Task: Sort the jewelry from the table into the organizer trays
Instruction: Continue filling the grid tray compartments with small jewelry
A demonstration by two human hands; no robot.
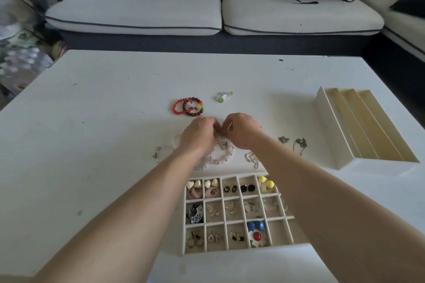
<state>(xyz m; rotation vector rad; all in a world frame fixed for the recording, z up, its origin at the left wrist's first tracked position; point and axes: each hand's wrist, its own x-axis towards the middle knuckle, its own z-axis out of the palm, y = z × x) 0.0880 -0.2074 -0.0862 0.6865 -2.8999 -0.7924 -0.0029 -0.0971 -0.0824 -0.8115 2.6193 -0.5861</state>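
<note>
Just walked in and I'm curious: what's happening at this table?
A person is sorting jewelry. Their left hand and right hand meet above the white table, fingers pinching a small green piece between them. The gridded tray nearest them already holds earrings. Red bead bracelets and a pink bead bracelet lie loose; the slotted tray looks empty.

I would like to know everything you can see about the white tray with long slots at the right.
The tray is a white rectangular box, open on top, with thin walls dividing it into long narrow slots lined in cream. The visible slots hold nothing. It lies flat on the white table, at the right, turned at an angle. Nothing touches it.
</note>
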